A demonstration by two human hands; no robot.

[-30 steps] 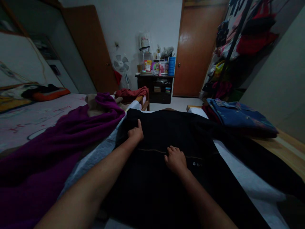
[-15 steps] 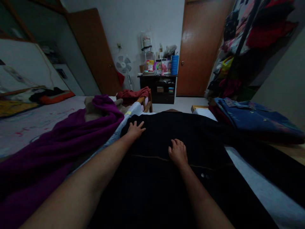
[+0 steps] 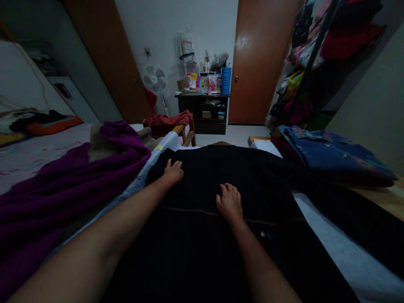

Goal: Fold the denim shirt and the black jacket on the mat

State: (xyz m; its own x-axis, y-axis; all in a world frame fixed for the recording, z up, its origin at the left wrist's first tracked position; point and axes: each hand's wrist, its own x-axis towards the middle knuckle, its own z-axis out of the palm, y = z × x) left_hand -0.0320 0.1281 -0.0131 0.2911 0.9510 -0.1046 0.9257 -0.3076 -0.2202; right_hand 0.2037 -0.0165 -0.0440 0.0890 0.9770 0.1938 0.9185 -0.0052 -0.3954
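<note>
A black long-sleeved garment (image 3: 195, 244), like a jacket, lies spread out over a light blue cloth surface (image 3: 331, 240). A thin brown line crosses it, and two small round buttons show right of centre. My left hand (image 3: 174, 171) rests on its upper left part with fingers spread. Near the middle, my right hand (image 3: 229, 203) lies on the fabric, fingers slightly bent and apart, holding nothing. One sleeve stretches away to the right.
A purple cloth (image 3: 104, 164) is heaped at left. Folded blue denim clothing (image 3: 334, 153) lies at right. Beyond stand a red cloth (image 3: 167, 120) on a wooden frame, a fan (image 3: 155, 78), a dark cabinet (image 3: 202, 113) and a brown door (image 3: 263, 63).
The view has turned slightly to the right. My left hand's fingers are closer together than before; both hands stay on the black garment.
</note>
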